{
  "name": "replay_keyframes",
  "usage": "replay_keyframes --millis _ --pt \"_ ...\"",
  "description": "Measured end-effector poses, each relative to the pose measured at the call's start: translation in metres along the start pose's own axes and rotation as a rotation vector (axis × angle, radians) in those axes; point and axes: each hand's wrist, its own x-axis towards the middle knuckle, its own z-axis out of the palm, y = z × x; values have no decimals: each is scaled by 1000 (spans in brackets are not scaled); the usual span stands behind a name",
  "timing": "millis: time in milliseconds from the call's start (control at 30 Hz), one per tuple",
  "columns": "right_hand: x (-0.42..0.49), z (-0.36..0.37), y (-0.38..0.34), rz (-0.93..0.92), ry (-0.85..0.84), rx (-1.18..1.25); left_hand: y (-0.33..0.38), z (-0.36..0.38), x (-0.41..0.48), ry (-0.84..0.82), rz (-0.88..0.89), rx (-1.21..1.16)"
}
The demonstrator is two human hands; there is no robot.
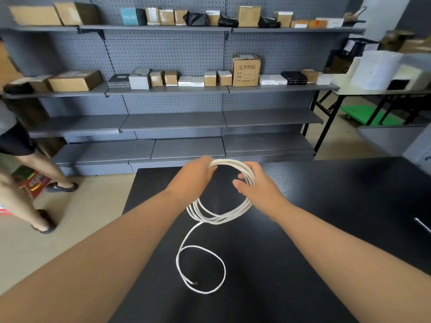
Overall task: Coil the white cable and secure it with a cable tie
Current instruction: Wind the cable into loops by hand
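Item, nearest: loose tail of the white cable (201, 269), one slack loop lying flat on the black table (303, 241), its bare end (195, 283) resting inside that loop. Item: a single strand rose from the loop to the coil (219, 214), several turns gathered, the lower arc sagging to the tabletop, the upper arc held up between both hands. Item: left hand (194, 174), fingers curled shut over the coil's upper left. Item: right hand (256, 183), closed around the coil's right side, thumb laid across the turns. Risk, judged: the turns sat unevenly and were spread apart at the bottom; drawing in the tail with a loosened hold could let them slip and spill, and the tail's own curl could twist or kink as it came up. No cable tie could be made out with certainty; a thin pale strip (422, 224) lay on the table well to the right, identity unclear, and reaching it would leave one hand alone on the coil. Item, farther: grey pegboard shelving (172, 122) with cardboard boxes (246, 69), a folding table at far right. Item: a second person's legs (30, 183) at left on the floor, well apart from the work; nothing obstructed the hands.
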Motion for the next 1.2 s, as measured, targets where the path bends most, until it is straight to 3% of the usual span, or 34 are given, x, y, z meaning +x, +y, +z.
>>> replay_keyframes --millis 133,267,400,533,633,733,833,967,1200 --pt "2 -6 -5 -19 -15 133 2 -9 5 -21 9 81" --pt "2 -2 -11 -73 -95 -16 3 -9 6 -66 59 174" --pt "0 4 -15 -61 -17 11 5 -11 4 -80 87 188" --pt "2 9 -20 -82 86 -91 0 -6 -2 -37 29 -86" --pt "4 9 -20 -117 150 -105 -4 3 -5 -8 -119 -422" --pt "4 6 -14 -77 247 16 -10 9 -9 -18 -230 -693" --pt "5 6 -8 -8 340 154 -11 13 -11 -20 -260 -808" --pt "2 8 -6 52 351 249 -5 13 -9 -7 -156 -523" --pt "-4 -10 -5 182 -12 333 -5 2 -2 14 37 -61"
